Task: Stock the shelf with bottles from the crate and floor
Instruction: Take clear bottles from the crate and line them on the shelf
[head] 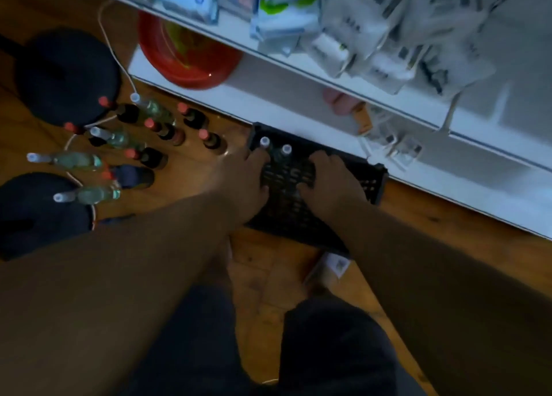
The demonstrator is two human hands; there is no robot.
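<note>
Though the frame is blurred by motion, the white shelf unit (298, 97) fills the upper right, its upper board crowded with pale packets and boxes (352, 37) too smeared to read, and its lower board carrying a red bowl (188, 58) at the left end. Below it runs the wooden floor (268, 276), with two dark round cushions (65, 73) at the far left. Against the foot of the shelf lies the black latticed crate (301, 186), and two white-capped bottles (274, 150) stand in its far left corner, just beside each other. Both forearms reach down into the crate. The left hand (248, 180) lies at the crate's left edge with its fingers bent down beside the nearer white cap; whether they grip that bottle I cannot tell. The right hand (331, 180) rests in the middle of the crate, fingers curled downward, and what they hold, if anything, is hidden. On the floor to the left of the crate stands a loose cluster of dark bottles with red caps (191, 118), and among them clear greenish bottles with white caps (68, 159). A thin white cable (113, 46) trails across the floor through the cluster. A small white card (337, 264) lies near the crate's front edge
</note>
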